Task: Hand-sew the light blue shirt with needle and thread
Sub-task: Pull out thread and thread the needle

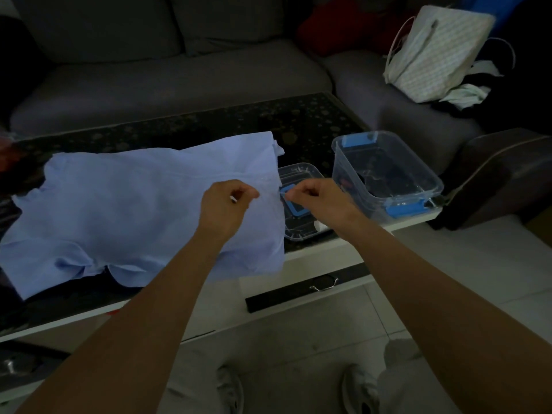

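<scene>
Because the room is so dim, we cannot make out needle or thread between our hands, and that is the main risk we see. A thread pulled blind could knot or slip out of the eye. A dropped needle would be hard to find on the dark patterned coffee table (298,121).

Our left hand (225,206) is curled around a small white object (233,199) whose tip peeks out between the fingers. Our right hand (318,196) has its fingertips pinched together, but whether they grasp anything we cannot tell. Both hover at the right edge of the light blue shirt (134,204), which lies spread over the table. Its near hem hangs past the table's front edge, so a hard tug might drag it off.

Just beside the shirt lies a clear lid (301,174), flat, with a blue frame at its middle. To its right stands an open clear plastic box (430,177) with blue latches, and the dark items inside are too murky to name. A pale bag (433,55) sits on the sofa beyond.
</scene>
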`<state>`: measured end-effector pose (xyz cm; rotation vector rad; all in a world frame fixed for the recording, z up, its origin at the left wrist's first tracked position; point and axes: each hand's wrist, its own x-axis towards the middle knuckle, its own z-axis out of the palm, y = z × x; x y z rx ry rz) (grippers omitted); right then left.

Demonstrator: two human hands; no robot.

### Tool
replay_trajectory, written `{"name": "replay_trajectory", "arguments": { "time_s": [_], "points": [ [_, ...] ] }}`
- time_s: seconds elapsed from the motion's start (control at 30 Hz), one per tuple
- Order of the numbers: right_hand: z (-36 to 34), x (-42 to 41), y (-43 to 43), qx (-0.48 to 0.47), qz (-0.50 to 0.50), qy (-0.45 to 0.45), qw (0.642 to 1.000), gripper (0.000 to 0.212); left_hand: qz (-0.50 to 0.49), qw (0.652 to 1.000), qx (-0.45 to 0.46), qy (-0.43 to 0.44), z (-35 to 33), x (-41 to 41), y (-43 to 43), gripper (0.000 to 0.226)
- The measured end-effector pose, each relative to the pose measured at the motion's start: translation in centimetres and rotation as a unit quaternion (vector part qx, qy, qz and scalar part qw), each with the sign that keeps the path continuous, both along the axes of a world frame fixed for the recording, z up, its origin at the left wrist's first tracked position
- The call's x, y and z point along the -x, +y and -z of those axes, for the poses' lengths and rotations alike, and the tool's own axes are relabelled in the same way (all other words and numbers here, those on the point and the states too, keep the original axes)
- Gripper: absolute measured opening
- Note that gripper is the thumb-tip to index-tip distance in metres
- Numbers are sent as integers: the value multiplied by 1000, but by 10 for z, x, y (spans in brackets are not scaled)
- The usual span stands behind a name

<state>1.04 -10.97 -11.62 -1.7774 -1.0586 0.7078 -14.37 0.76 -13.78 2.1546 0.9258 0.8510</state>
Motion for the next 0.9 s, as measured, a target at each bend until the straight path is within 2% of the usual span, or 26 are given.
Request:
{"name": "replay_trajectory", "arguments": {
  "time_s": [0.13,0.3,0.47,0.6,0.7,0.77,0.83,0.9],
  "points": [
    [7,-8,1,-2,56,20,998,10,-145,988,10,-48,3,23,19,15],
    [9,-8,3,-6,78,20,997,12,-264,962,20,-69,8,41,29,17],
    [10,-9,4,-10,89,20,996,7,-329,943,16,-55,11,50,33,19],
    [10,-9,4,-7,92,16,996,13,-366,929,20,-49,13,56,36,21],
    [10,-9,3,-1,84,8,996,14,-357,934,8,-24,16,55,39,24],
    [8,-8,4,0,77,3,997,9,-325,944,-57,21,14,48,37,35],
    [6,-6,4,-6,66,-5,998,13,-240,960,-144,2,6,36,29,37],
    [3,-4,3,-6,51,-19,999,13,-102,982,-154,-44,-5,19,12,31]
  ]
}}
